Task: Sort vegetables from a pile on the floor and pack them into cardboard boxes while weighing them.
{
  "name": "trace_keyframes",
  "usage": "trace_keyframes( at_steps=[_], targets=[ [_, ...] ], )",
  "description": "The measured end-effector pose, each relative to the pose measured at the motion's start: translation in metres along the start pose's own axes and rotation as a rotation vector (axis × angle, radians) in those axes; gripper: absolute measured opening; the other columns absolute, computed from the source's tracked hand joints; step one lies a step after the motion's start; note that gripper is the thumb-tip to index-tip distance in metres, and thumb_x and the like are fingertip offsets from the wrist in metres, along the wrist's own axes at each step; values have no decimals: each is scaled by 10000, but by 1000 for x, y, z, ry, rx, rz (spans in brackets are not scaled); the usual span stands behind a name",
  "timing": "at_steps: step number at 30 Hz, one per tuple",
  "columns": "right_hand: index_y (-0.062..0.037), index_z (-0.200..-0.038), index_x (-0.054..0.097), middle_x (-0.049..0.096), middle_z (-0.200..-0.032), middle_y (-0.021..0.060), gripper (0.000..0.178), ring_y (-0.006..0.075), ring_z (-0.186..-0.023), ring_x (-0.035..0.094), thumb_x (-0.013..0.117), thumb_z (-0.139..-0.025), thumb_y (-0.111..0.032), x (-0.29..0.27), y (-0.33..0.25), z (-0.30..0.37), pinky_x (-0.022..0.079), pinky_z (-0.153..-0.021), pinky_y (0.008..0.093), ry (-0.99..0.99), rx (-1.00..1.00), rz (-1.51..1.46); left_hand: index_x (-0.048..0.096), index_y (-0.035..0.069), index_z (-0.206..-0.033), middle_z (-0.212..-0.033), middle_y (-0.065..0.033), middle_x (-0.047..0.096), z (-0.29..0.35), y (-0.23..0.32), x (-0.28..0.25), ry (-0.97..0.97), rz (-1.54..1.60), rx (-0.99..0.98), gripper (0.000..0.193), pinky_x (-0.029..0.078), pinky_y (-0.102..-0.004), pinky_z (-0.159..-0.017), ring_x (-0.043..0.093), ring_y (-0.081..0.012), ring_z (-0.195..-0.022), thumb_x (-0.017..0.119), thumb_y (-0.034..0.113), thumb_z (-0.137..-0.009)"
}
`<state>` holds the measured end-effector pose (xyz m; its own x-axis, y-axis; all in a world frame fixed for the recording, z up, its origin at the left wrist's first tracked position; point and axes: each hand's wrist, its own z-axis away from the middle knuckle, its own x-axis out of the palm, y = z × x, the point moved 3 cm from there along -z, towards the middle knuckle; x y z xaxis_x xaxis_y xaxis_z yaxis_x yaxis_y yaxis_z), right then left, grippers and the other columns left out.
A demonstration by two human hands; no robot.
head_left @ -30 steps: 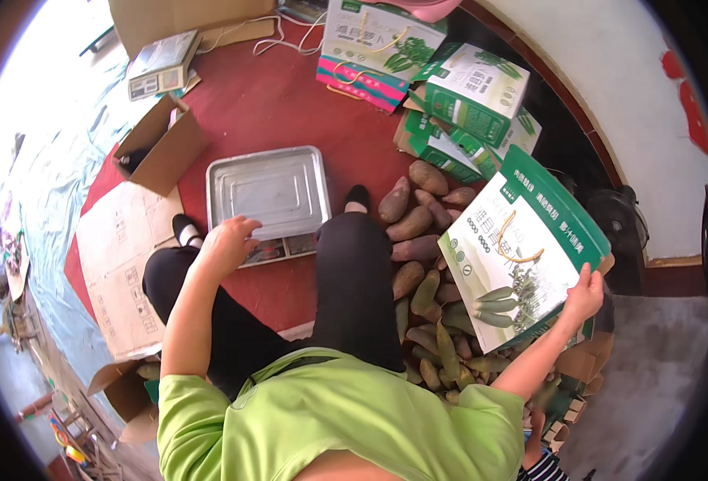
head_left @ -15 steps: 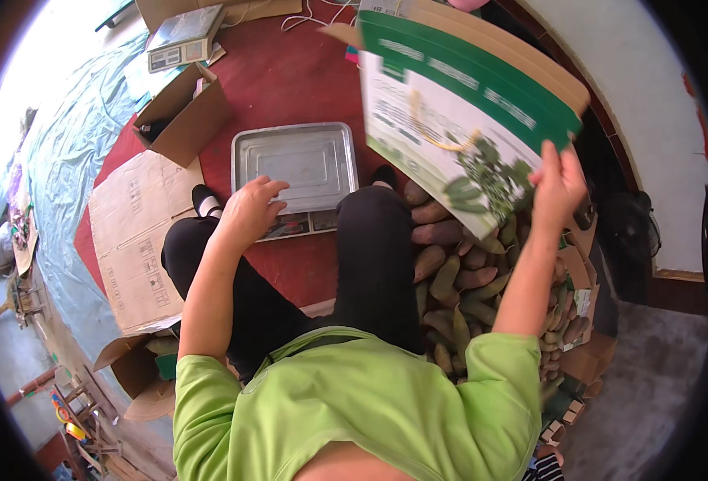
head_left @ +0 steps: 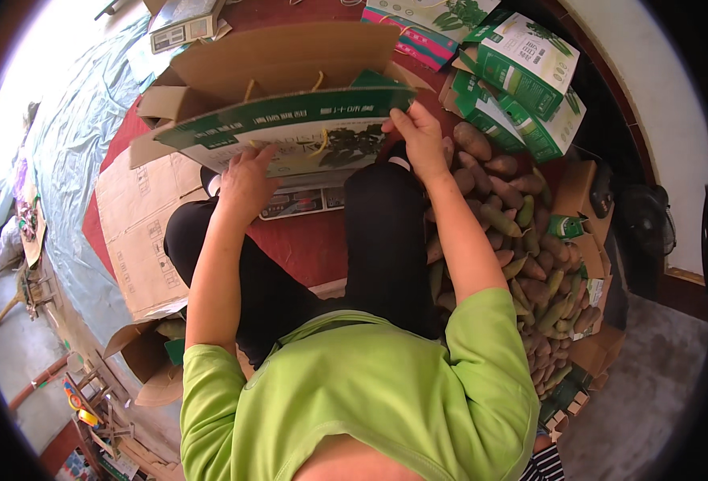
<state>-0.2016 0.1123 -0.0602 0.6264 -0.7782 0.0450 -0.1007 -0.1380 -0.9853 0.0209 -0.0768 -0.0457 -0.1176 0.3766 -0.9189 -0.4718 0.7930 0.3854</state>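
An open carton [head_left: 290,116], white and green outside and bare brown within, is at 11 o'clock from the middle of the view, its mouth upward and its flaps spread. The right hand [head_left: 420,143], at 1 o'clock, is at the carton's near right corner, its fingers bent and closed on the edge. The left hand [head_left: 246,186], at 10 o'clock, lies against the lower part of the near panel; its fingers are slightly curled and a little apart, and I cannot tell whether they grip anything. A yellow cord handle [head_left: 323,140] hangs on that panel, and more yellow cord shows inside.

Below the carton, also toward 10 o'clock, a low box [head_left: 302,204] shows between the knees on the red floor covering [head_left: 310,252]. At 3 o'clock is a heap of green and reddish-brown root vegetables [head_left: 522,248]. Between 1 and 2 o'clock are white-and-green boxes [head_left: 522,76]. A flat cardboard sheet [head_left: 145,232] lies at 9 o'clock, a small brown box [head_left: 149,353] is open at 8 o'clock, and a weighing scale [head_left: 184,24] is near the top edge toward 11 o'clock.
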Motion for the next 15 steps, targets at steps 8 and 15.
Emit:
trace_keyframes(
  at_steps=[8, 15],
  targets=[
    [-18, -1035, 615, 637, -809, 37, 166, 108, -770, 598, 561, -949, -151, -20, 29, 25, 475, -748, 253, -76, 174, 29, 532, 77, -1288, -1241, -188, 563, 5, 9, 2, -97, -33, 33, 577, 428, -453, -954, 522, -403, -1128, 713, 127, -742],
    [-20, -1155, 567, 633, -984, 73, 239, 119, -796, 600, 564, -945, -135, -26, 8, 32, 494, -723, 245, 19, 130, 25, 573, 82, -1247, -1036, -184, 654, 1, 29, 2, -133, 106, 91, 478, 481, -424, -843, 618, -375, -965, 678, 128, -784]
  ],
)
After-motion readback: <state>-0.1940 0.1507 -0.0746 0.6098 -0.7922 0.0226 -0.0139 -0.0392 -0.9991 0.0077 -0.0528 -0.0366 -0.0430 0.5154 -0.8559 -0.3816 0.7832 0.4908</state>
